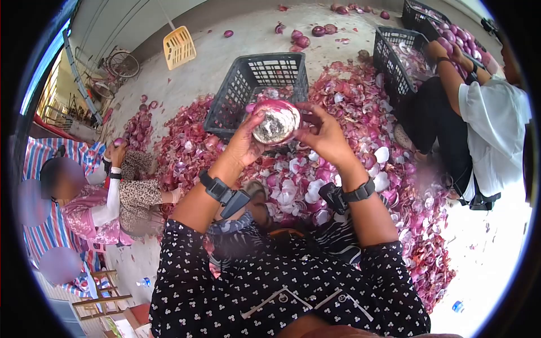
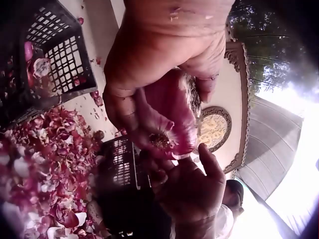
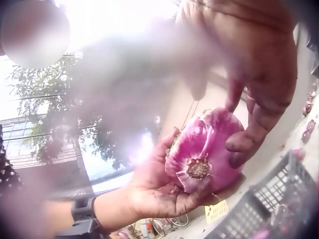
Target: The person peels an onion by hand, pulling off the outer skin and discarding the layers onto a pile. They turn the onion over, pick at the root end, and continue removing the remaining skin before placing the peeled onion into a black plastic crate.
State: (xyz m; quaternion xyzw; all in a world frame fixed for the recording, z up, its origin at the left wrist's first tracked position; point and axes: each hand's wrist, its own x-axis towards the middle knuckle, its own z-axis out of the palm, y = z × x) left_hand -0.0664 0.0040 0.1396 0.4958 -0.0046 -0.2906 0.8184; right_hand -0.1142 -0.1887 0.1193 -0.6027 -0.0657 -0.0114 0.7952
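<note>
A large red onion point(image 1: 276, 123) is held up over the front of the black crate, its exposed face whitish with dark, dirty patches. My left hand point(image 1: 246, 138) grips it from the left, thumb along its upper side. From the opposite side my right hand point(image 1: 329, 137) pinches the onion's edge with bent thumb and fingers. In the right wrist view, the onion point(image 3: 224, 139) shows purple skin and a dry brown root end, with the left palm beneath it. Split skin surrounds that root end of the onion point(image 2: 174, 112) in the left wrist view.
A black plastic crate point(image 1: 298, 63) with some onions stands just ahead. Onion skins point(image 1: 349, 93) cover the floor around it. Another person point(image 1: 490, 107) sits at the right beside more crates, another point(image 1: 101, 208) at the left. A yellow plastic scoop point(image 1: 179, 48) lies farther back.
</note>
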